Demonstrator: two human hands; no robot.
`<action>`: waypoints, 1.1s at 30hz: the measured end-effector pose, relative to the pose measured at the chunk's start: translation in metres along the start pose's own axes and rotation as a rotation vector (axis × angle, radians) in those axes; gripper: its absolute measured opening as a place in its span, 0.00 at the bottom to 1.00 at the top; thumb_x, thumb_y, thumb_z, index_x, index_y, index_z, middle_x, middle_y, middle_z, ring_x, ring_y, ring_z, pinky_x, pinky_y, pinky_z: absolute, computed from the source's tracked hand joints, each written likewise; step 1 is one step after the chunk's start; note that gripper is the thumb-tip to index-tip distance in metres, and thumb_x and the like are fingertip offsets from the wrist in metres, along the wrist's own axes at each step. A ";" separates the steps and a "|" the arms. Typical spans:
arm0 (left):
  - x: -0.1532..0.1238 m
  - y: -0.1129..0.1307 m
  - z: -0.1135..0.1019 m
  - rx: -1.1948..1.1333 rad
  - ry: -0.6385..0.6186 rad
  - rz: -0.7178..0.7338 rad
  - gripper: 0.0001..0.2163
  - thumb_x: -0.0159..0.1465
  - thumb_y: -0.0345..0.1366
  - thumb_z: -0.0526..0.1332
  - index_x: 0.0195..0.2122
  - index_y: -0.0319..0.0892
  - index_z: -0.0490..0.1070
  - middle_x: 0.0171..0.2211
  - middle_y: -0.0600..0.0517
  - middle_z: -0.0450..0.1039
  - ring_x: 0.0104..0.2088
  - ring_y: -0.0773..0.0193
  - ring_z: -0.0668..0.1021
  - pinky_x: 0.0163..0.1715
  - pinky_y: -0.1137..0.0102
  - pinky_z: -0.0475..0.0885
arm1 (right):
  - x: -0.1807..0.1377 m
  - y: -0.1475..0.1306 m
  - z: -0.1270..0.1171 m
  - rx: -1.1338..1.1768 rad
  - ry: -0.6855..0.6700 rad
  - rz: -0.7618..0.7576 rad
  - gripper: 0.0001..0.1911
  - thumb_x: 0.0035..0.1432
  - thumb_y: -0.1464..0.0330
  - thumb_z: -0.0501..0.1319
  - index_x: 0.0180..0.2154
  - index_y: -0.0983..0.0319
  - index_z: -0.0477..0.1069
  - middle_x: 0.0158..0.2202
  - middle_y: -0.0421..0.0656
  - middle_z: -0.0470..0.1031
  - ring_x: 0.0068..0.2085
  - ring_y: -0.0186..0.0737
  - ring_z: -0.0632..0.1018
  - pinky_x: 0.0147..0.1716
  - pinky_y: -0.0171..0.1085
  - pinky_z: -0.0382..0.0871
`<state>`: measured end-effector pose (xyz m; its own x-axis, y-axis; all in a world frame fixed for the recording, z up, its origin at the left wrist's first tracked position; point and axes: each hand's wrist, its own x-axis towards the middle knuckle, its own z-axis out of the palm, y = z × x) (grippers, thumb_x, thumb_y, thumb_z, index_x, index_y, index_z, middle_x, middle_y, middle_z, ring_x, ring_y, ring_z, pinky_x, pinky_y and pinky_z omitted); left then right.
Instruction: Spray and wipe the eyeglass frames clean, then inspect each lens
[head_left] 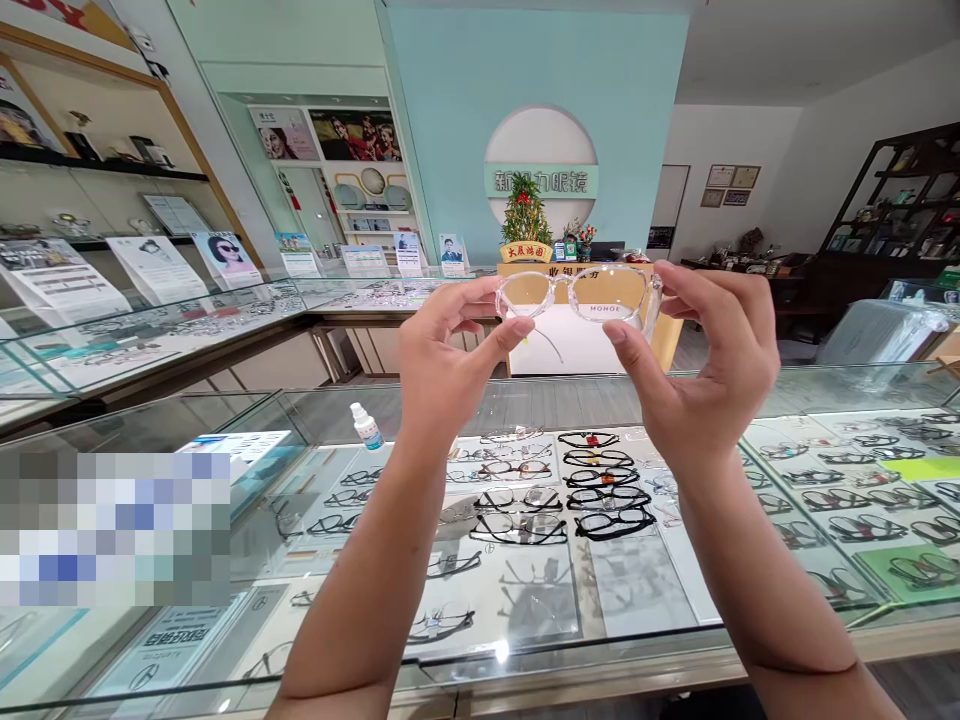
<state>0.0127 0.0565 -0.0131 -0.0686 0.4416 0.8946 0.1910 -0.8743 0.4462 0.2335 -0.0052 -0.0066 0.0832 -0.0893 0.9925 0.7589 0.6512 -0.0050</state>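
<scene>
Both my hands are raised in front of me and hold a pair of clear-framed glasses (577, 293) up at eye level. My left hand (450, 355) pinches the left end of the frame between thumb and fingers. On the right end, my right hand (701, 360) grips with its fingers curled over the top. One thin temple arm hangs down behind the left lens. The lenses are transparent and the shop counter shows through them.
Below my arms runs a glass display counter (525, 640) with several rows of dark-framed glasses (592, 495) inside. A small spray bottle (367, 426) stands on it at left. Another glass counter (150, 330) runs along the left; a cashier desk (667, 345) with a small decorated tree (526, 215) stands behind.
</scene>
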 end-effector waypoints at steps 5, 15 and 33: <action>-0.001 0.002 0.002 0.199 0.188 0.183 0.23 0.60 0.56 0.79 0.52 0.54 0.82 0.46 0.50 0.82 0.45 0.54 0.83 0.46 0.56 0.81 | -0.002 0.004 0.000 0.107 -0.169 0.213 0.18 0.69 0.59 0.70 0.58 0.53 0.79 0.52 0.48 0.81 0.48 0.48 0.83 0.47 0.52 0.84; -0.006 0.003 -0.004 0.292 0.186 0.237 0.25 0.61 0.56 0.77 0.57 0.58 0.78 0.53 0.48 0.77 0.55 0.44 0.81 0.54 0.48 0.79 | -0.007 0.015 0.004 0.259 -0.343 0.426 0.19 0.70 0.56 0.68 0.59 0.51 0.78 0.55 0.47 0.81 0.56 0.49 0.84 0.53 0.52 0.83; -0.003 -0.006 0.008 0.190 0.140 0.194 0.32 0.63 0.58 0.76 0.66 0.61 0.73 0.62 0.46 0.76 0.59 0.43 0.83 0.55 0.49 0.81 | -0.008 0.004 0.005 0.053 -0.201 0.173 0.25 0.69 0.61 0.69 0.65 0.41 0.70 0.62 0.49 0.78 0.60 0.62 0.78 0.54 0.63 0.83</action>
<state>0.0192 0.0619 -0.0187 -0.1446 0.2261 0.9633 0.3926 -0.8805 0.2656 0.2329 0.0019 -0.0143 0.0745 0.1747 0.9818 0.7092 0.6828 -0.1753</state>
